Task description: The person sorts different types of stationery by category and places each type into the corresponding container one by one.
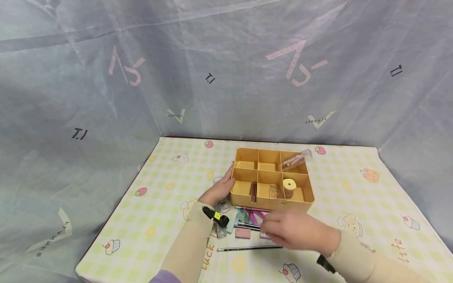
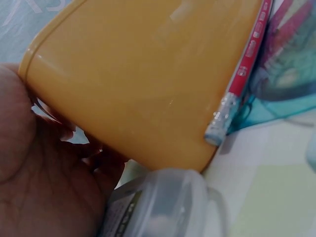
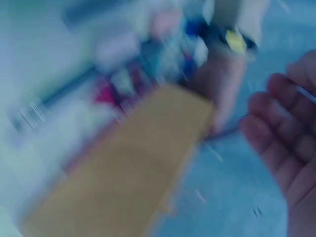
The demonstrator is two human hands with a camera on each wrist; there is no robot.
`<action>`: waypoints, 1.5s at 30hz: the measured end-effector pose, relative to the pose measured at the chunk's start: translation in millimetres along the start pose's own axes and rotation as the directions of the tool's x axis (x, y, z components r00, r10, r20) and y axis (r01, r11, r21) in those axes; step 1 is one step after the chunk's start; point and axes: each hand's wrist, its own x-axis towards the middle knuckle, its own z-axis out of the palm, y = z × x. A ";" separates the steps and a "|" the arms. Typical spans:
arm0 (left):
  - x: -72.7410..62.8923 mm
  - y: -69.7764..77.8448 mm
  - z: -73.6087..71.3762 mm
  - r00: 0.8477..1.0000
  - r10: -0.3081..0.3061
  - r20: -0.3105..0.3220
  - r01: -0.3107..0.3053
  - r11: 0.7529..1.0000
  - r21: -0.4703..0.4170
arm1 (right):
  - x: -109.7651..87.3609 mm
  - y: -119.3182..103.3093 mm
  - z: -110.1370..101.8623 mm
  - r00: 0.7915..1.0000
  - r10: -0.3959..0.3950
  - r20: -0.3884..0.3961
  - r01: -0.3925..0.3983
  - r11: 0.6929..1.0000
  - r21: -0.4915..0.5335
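Observation:
A yellow six-compartment organizer box [image 1: 272, 202] sits on the table. My left hand [image 1: 220, 192] grips its left side, with fingers [image 2: 106, 165] against the outer wall in the left wrist view. My right hand [image 1: 295, 230] is just in front of the box, over loose stationery. In the blurred right wrist view its fingers [image 3: 276, 133] are loosely bent, with nothing visible in them. Below the box's front wall lies a red pencil [image 2: 244, 64]. Nearby are a pink eraser [image 1: 242, 233], dark pencils [image 1: 247, 226] and a long pencil [image 1: 249, 248].
Brown pencils [image 1: 253, 192], a yellow spool-like item [image 1: 289, 185] and a clear tube of pale sticks [image 1: 297, 159] stand in the box. A clear plastic container [image 2: 163, 202] lies beside my left hand. A grey curtain [image 1: 226, 78] hangs behind the patterned tablecloth [image 1: 170, 212].

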 end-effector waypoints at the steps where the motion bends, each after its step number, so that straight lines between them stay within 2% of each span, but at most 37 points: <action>1: 0.5 0.0 -0.6 1.000 0.002 0.001 -0.002 1.000 -0.005 | -2.1 -5.2 6.6 0.999 0.005 0.043 -0.005 1.000 0.002; 4: 0.6 0.3 -2.0 1.000 0.002 -0.002 -0.002 1.000 -0.005 | -6.4 -16.2 24.9 0.985 0.033 0.167 -0.036 0.999 0.014; 8: -1.2 0.0 -1.7 1.000 -0.002 -0.008 0.002 1.000 0.001 | -9.4 -23.0 40.2 0.955 0.096 0.281 -0.102 0.995 0.009; 11: -3.2 -0.6 -0.1 1.000 -0.005 -0.004 0.005 1.000 0.001 | -12.2 -26.3 45.4 0.928 0.140 0.345 -0.140 0.990 -0.024; 13: -4.0 -1.5 0.6 1.000 -0.005 -0.002 0.005 1.000 -0.003 | -14.8 -27.6 48.7 0.922 0.152 0.356 -0.145 0.988 -0.046; 17: -4.4 -2.8 0.4 1.000 0.007 0.002 -0.007 1.000 0.000 | -21.7 -27.2 54.7 0.930 0.171 0.326 -0.162 0.985 -0.057; 20: -3.8 -3.2 -0.3 1.000 0.018 0.007 -0.018 1.000 -0.006 | -26.8 -24.8 57.7 0.925 0.200 0.324 -0.198 0.979 -0.037; 23: -3.8 -3.0 -0.5 1.000 0.020 0.005 -0.020 1.000 -0.005 | -31.0 -22.3 58.9 0.928 0.207 0.311 -0.217 0.976 -0.003; 26: -4.4 -2.7 -0.5 1.000 0.017 0.007 -0.017 1.000 -0.003 | -33.0 -20.2 56.0 0.938 0.213 0.273 -0.242 0.967 0.080; 30: -5.1 -1.2 -0.2 1.000 0.015 0.013 -0.015 1.000 -0.005 | -30.3 -13.6 40.4 0.963 0.239 0.124 -0.264 0.931 0.253; 33: -4.6 -0.7 0.2 1.000 0.014 0.007 -0.014 1.000 -0.006 | -24.1 -4.3 20.6 0.962 0.273 -0.029 -0.242 0.893 0.379; 35: -4.2 -0.6 0.4 1.000 0.010 0.002 -0.010 1.000 -0.004 | -18.9 2.0 5.1 0.939 0.329 -0.105 -0.244 0.848 0.471; 37: -4.2 -0.3 0.6 1.000 0.011 -0.001 -0.011 1.000 -0.007 | -14.2 7.8 -10.7 0.896 0.420 -0.143 -0.266 0.768 0.582; 39: -4.5 0.5 0.6 1.000 0.006 -0.004 -0.007 1.000 -0.007 | -9.7 13.5 -25.6 0.832 0.530 -0.166 -0.292 0.671 0.682; 42: -5.1 1.6 0.5 1.000 0.009 -0.004 -0.010 1.000 -0.015 | -3.0 22.8 -45.2 0.712 0.677 -0.188 -0.301 0.536 0.789; 43: -5.3 1.9 0.5 1.000 0.012 -0.003 -0.012 1.000 -0.017 | -0.8 26.3 -50.5 0.674 0.711 -0.203 -0.288 0.505 0.814; 45: -4.5 1.0 0.7 1.000 0.020 -0.001 -0.020 1.000 -0.023 | 3.6 33.8 -58.9 0.603 0.761 -0.240 -0.251 0.466 0.849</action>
